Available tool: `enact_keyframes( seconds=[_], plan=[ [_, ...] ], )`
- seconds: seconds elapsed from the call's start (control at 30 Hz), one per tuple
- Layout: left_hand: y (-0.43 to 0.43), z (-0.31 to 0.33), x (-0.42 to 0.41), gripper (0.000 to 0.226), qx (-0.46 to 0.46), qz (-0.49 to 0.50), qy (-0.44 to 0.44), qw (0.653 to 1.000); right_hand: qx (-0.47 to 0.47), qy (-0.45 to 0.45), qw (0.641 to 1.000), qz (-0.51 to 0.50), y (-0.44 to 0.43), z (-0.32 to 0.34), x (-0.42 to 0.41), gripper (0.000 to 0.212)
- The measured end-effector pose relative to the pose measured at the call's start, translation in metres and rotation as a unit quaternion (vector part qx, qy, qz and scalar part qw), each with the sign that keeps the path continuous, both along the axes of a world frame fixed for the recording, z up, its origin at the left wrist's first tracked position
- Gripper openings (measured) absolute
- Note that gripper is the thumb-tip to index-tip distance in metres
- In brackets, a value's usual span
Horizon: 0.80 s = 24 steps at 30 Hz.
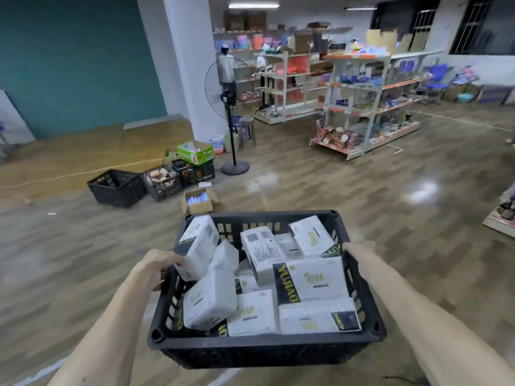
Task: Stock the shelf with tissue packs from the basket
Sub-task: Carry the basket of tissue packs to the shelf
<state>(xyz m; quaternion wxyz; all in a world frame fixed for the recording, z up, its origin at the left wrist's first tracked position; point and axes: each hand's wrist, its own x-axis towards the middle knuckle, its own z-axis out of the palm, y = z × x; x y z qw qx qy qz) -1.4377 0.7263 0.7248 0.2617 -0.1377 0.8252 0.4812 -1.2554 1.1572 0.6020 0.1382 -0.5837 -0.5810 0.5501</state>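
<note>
Black basket (267, 349) is up off the floor, tissue packs (309, 280) jumbled inside. The left hand (156, 267) curls round its left rim. The right hand (356, 252) meets the right rim, fingers hidden, grip unclear.

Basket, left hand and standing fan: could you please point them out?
basket (267, 349): head view, near front wall
left hand (156, 267): head view, back of the hand
standing fan (234, 167): head view, round base

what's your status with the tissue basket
Both busy: left hand and right hand grip the basket by its sides. Its tissue packs piled loose inside. Path: shelf ahead across the floor; fan and crates off left.
</note>
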Motion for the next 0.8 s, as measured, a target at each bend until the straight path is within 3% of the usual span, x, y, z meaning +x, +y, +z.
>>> enact_keyframes(
  seconds=[0.1, 0.37, 0.47, 0.63, 0.73, 0.8],
  plan=[
    [0.038, -0.001, -0.065, 0.022, 0.0, 0.0, -0.008, 1.0, 0.032, 0.004, 0.999, -0.026, -0.005, 0.048, -0.046, 0.033],
    [0.172, -0.004, -0.271, 0.013, 0.002, -0.06, -0.011, 0.998, 0.008, 0.022, 0.998, -0.059, 0.084, 0.062, -0.206, 0.004],
    [0.238, 0.008, -0.342, 0.017, -0.012, -0.102, -0.007, 0.995, 0.007, 0.06, 0.992, -0.115, 0.119, 0.08, -0.25, 0.044],
    [0.354, 0.012, -0.438, 0.011, -0.011, -0.156, 0.004, 0.988, 0.01, 0.084, 0.982, -0.168, 0.209, 0.078, -0.311, 0.037],
    [0.432, 0.002, -0.482, 0.017, -0.019, -0.188, -0.004, 0.982, -0.018, 0.079, 0.976, -0.201, 0.263, 0.076, -0.337, 0.006],
    [0.488, -0.011, -0.509, 0.015, -0.016, -0.217, -0.041, 0.975, -0.044, 0.102, 0.971, -0.213, 0.311, 0.067, -0.352, 0.019]
  ],
)
